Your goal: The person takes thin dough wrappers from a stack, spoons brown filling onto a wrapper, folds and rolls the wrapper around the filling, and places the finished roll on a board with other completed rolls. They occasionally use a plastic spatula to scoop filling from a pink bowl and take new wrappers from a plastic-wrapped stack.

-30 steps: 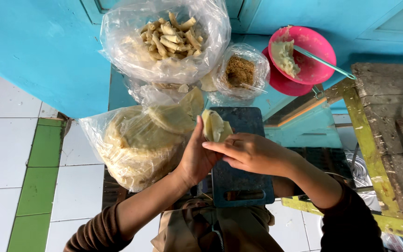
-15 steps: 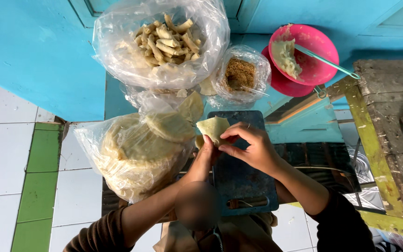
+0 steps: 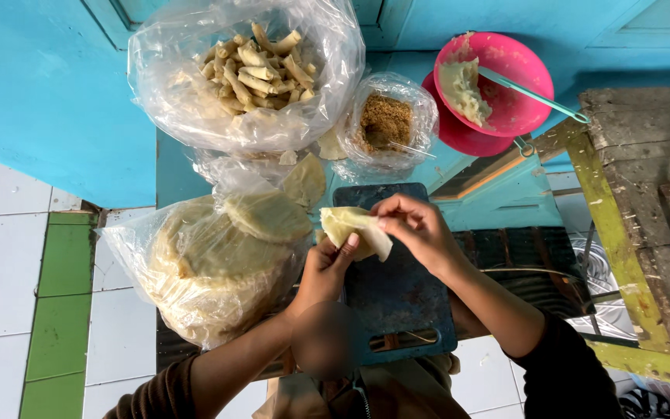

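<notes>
A pale, thin dough wrapper (image 3: 357,230) is held above a dark blue cutting board (image 3: 397,295). My right hand (image 3: 416,229) pinches its upper edge and folds it over. From below, my left hand (image 3: 326,268) grips the wrapper's lower left side. Both hands hold the same wrapper, which is partly folded. What lies inside the fold is hidden.
A clear bag of stacked round wrappers (image 3: 207,268) lies left of the board. At the back are a big bag of rolled pieces (image 3: 253,66), a small bag of brown filling (image 3: 385,120), and a pink bowl of paste (image 3: 498,81) with a spoon. A worn wooden frame (image 3: 630,225) stands right.
Both hands have shifted slightly and the wrapper has been folded further, its edge now turned over by my right hand.
</notes>
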{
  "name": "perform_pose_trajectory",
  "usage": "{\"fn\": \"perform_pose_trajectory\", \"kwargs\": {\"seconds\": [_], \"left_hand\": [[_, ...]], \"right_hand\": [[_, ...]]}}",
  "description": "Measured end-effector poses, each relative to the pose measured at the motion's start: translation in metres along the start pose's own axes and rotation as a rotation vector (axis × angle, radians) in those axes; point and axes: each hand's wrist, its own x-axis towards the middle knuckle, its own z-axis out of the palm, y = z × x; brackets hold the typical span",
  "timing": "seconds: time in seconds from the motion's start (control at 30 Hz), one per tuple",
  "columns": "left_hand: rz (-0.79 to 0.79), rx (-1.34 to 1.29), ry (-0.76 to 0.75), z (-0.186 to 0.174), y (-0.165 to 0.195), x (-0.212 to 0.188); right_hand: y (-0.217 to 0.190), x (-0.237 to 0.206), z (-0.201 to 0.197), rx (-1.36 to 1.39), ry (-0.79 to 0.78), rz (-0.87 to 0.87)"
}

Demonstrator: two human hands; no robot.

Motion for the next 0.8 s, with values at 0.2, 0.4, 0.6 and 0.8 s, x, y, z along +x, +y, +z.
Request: {"fn": "perform_pose_trajectory", "kwargs": {"seconds": [0.2, 0.4, 0.6, 0.8], "left_hand": [[-0.181, -0.075, 0.13, -0.006, 0.008, -0.002], [-0.167, -0.112, 0.099, -0.003, 0.02, -0.002], [-0.313, -0.178, 0.133, -0.001, 0.031, -0.008], [-0.26, -0.281, 0.255, 0.001, 0.037, -0.012]], "right_hand": [[0.019, 0.016, -0.01, 0.718, 0.202, 0.427], [0.004, 0.015, -0.007, 0.533, 0.067, 0.403], [-0.007, 0.011, -0.034, 0.465, 0.171, 0.4], [-0.022, 0.015, -0.056, -0.28, 0.302, 0.006]]}}
